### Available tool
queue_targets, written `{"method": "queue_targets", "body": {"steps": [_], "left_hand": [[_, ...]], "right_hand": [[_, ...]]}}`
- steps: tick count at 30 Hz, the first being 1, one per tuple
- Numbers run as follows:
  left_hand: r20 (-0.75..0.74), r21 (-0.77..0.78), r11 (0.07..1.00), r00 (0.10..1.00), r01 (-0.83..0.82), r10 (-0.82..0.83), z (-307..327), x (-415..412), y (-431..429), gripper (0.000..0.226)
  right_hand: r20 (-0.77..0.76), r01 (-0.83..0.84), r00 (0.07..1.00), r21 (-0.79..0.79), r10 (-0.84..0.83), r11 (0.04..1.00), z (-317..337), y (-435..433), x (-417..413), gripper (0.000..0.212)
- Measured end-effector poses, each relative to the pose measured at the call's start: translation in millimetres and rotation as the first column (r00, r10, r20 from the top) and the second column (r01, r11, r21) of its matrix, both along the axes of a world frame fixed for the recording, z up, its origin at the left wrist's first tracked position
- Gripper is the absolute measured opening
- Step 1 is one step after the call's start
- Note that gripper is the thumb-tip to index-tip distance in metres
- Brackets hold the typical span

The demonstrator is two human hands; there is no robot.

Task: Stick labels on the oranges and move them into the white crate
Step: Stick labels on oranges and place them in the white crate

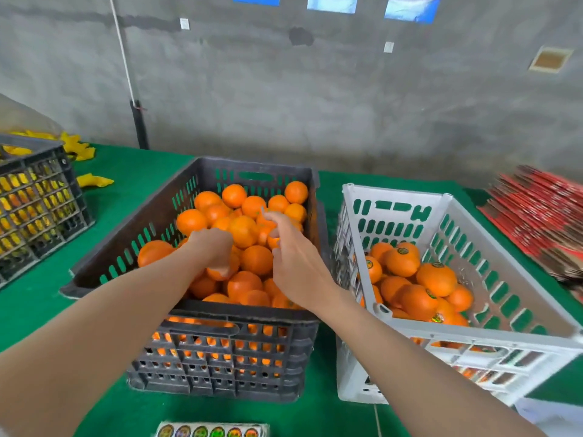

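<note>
A dark grey crate (pixel 220 313) in the middle of the green table is full of unlabelled oranges (pixel 243 230). My left hand (pixel 210 249) reaches into it and grips one orange (pixel 222 272) from above. My right hand (pixel 291 263) hovers over the same pile, with thumb and forefinger pinching a small, blurred greenish label (pixel 262 212). To the right stands the white crate (pixel 492 331), partly filled with labelled oranges (pixel 437 279). A strip of round labels (pixel 211 432) lies at the table's near edge.
A black crate (pixel 34 197) holding yellow things sits at the far left, with loose yellow pieces (pixel 93 181) on the green cloth (pixel 132 175) beside it. A stack of red flat cartons (pixel 536 216) lies at the right. A grey wall (pixel 284 89) closes the back.
</note>
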State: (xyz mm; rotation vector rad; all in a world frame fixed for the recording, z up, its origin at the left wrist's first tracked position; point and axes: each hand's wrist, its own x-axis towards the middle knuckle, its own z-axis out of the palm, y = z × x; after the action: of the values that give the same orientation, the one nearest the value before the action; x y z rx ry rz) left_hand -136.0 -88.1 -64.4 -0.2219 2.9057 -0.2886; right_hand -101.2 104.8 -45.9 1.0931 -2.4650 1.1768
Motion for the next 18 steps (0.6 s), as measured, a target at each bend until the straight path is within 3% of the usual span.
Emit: {"method": "queue_targets", "body": {"steps": [3,6,8,10,14,18], "left_hand": [[-0.08,0.104,0.995,0.997,0.002,0.006,3,3,-3,0.059],[-0.368,0.48,0.871,0.925,0.104,0.092,22,8,-5,0.056],[-0.529,0.671,0.682,0.832,0.291,0.165,39,19,0,0.057],[-0.569,0.782,0.444,0.791,0.438,0.223,54,36,13,0.059],[-0.449,0.885,0.042,0.824,0.464,0.347,66,66,40,0.058],[-0.228,0.861,-0.35,0.895,0.369,0.384,69,87,63,0.052]], "right_hand": [[-0.034,0.016,0.999,-0.059,-0.018,0.998,0,1,2,0.058],[-0.023,0.058,0.998,-0.157,-0.062,0.986,2,2,4,0.05],[-0.013,0.115,0.992,-0.25,-0.122,0.961,5,3,5,0.044],[0.043,0.17,0.985,-0.402,-0.166,0.9,8,6,8,0.037],[0.234,0.26,0.961,-0.573,-0.149,0.777,16,22,12,0.018],[0.352,0.241,0.936,-0.665,0.013,0.707,29,46,23,0.002]]}}
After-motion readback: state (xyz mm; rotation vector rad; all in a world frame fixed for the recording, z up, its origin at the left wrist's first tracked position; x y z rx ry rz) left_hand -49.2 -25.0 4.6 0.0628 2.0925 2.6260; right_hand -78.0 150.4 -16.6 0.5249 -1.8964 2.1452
